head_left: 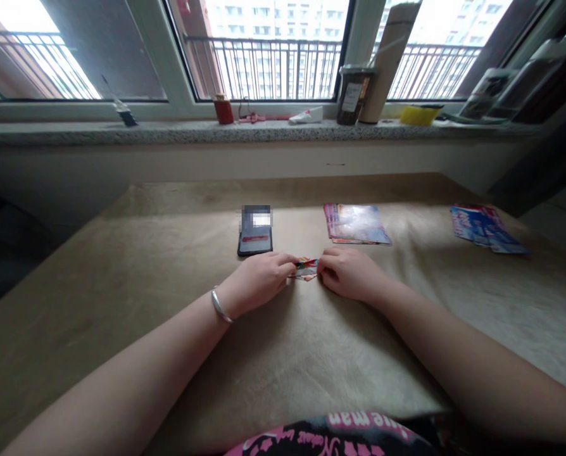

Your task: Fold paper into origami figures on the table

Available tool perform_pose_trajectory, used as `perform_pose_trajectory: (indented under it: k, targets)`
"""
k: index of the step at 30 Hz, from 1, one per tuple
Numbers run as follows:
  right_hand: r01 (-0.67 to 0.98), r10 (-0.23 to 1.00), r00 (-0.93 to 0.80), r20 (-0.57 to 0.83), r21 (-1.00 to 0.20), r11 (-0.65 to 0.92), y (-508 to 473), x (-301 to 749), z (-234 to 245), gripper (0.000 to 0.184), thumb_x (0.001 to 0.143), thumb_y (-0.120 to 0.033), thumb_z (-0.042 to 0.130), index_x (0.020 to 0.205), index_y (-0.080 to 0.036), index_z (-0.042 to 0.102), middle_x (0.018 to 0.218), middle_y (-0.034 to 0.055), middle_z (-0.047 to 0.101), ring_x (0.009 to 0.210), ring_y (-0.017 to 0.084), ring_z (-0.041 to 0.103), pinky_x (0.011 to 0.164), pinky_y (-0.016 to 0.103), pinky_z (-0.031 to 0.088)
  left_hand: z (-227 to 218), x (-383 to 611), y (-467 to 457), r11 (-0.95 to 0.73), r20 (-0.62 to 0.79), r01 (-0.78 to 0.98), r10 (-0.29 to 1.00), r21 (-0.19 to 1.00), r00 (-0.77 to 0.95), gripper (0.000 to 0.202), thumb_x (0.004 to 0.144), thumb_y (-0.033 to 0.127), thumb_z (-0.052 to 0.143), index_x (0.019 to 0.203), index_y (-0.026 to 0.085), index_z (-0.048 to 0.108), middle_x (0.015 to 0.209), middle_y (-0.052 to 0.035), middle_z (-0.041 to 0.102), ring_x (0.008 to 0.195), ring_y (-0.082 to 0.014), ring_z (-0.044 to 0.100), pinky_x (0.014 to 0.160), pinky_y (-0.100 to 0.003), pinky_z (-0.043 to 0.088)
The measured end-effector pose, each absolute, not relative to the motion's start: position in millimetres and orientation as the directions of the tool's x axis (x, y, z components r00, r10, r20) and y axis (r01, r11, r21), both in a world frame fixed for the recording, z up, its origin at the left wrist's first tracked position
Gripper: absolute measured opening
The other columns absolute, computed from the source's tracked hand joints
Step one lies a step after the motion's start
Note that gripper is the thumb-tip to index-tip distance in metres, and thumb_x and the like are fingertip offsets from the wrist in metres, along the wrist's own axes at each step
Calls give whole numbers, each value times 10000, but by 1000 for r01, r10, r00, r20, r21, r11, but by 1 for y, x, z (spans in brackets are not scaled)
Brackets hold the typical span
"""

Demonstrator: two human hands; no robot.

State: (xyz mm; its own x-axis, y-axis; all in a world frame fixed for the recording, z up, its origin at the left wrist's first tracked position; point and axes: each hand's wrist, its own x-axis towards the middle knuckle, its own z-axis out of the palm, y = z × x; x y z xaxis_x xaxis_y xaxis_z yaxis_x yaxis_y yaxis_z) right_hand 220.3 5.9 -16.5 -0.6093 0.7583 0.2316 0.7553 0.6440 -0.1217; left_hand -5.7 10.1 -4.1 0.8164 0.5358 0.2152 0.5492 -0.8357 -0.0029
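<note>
A small piece of folded, colourfully printed paper (306,270) lies on the tabletop between my two hands. With its fingers closed on the paper's left end is my left hand (264,277), which wears a silver bangle (221,306) at the wrist. My right hand (347,271) pinches the opposite end, its fingers curled in. Only the middle of the paper shows; both ends are under my fingers. Just beyond my left hand lies a dark phone (256,231), its screen partly blurred. Past my right hand is a stack of glossy printed sheets (358,223).
More blue and red printed sheets (488,229) are fanned out on the right of the table (97,272). Along the stone windowsill (169,134) stand a red jar (223,109), a dark lidded container (353,95), a cardboard tube (388,63) and a yellow item (420,115).
</note>
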Motion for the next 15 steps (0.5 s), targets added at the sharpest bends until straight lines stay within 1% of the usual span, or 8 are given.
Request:
perform_pose_trajectory:
  k: [2, 4, 7, 11, 15]
  targets:
    - [757, 758, -595, 268, -130, 640, 6, 218, -18, 142, 818, -194, 509, 812, -177, 650, 789, 40, 646, 716, 147, 556, 648, 251, 352, -6, -4, 8, -830, 206, 557, 540, -31, 816, 185, 864, 120, 480, 999, 128, 606, 1030, -79, 648, 906, -192, 610, 812, -328, 519]
    - [747, 744, -597, 300, -128, 652, 5, 216, -19, 139, 838, -222, 514, 842, -190, 649, 803, 29, 654, 709, 140, 560, 633, 250, 339, -7, -1, 6, -821, 196, 569, 550, -52, 812, 190, 881, 143, 470, 1026, 129, 593, 979, -72, 656, 870, -195, 609, 777, -333, 526]
    - [732, 716, -617, 326, -95, 675, 5, 215, -21, 145, 864, -267, 517, 872, -208, 650, 842, 20, 658, 704, 133, 563, 607, 250, 318, -7, 0, 4, -821, 193, 567, 548, -63, 814, 185, 890, 153, 468, 1031, 134, 587, 962, -68, 654, 856, -190, 601, 761, -323, 523]
    - [741, 718, -610, 335, -80, 667, 4, 213, -23, 178, 886, -317, 516, 905, -211, 658, 876, 27, 661, 711, 134, 562, 605, 255, 316, -7, 1, 4, -823, 193, 559, 536, -99, 822, 180, 889, 157, 477, 1021, 128, 595, 971, -83, 639, 868, -191, 584, 760, -322, 513]
    - [729, 704, -639, 310, -49, 683, 5, 211, -22, 187, 893, -299, 508, 877, -199, 665, 843, 39, 655, 751, 152, 545, 631, 264, 326, -8, 2, 4, -823, 186, 558, 535, -102, 824, 176, 891, 161, 468, 996, 149, 610, 954, -73, 635, 867, -186, 586, 750, -314, 508]
